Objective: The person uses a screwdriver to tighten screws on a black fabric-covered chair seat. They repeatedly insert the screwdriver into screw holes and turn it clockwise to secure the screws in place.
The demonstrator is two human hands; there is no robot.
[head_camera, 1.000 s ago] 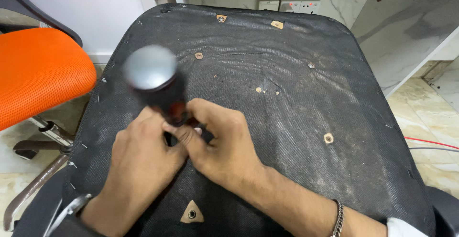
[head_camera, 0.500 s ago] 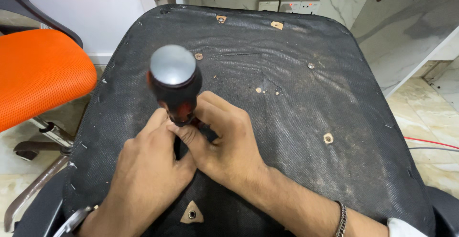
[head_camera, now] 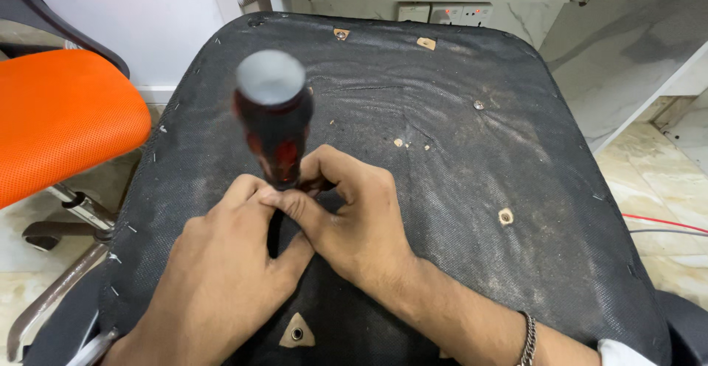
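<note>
**Screwdriver upright on chair underside, both hands pinching its lower end**

Screwdriver (head_camera: 274,119) stands near vertical on the upturned chair base (head_camera: 457,137), left of centre. Handle points up at the camera and is motion-blurred. Dark red translucent body, rounded grey-black cap. Shaft and tip hidden behind the fingers, so I can't tell what fastener it sits in.

Grip:
- Left hand (head_camera: 221,285): fingers curled in, tips closed on the bottom of the handle from the left side.
- Right hand (head_camera: 354,226): thumb and forefinger pinched shut on the same spot from the right. Chain bracelet on the wrist.
- Fingertips of the two hands touch each other around the tool. Neither palm is on the handle.

Step, my read: seating or starting the tip, steadying it low down. It doesn't look like full-torque driving. Next move would call for the tip kept square to the surface, downward load along the shaft, and one hand moved up onto the cap.

Materials:
- Base cover is black woven fabric, dusty, creased, stapled along the edges.
- Several small holes with tan backing showing through. One triangular cut-out with a metal insert (head_camera: 296,333) near the wrists.
- Orange mesh chair seat (head_camera: 59,115) just beside, left.
- Pale tiled floor (head_camera: 664,255), red cable (head_camera: 667,222) at right.
</note>
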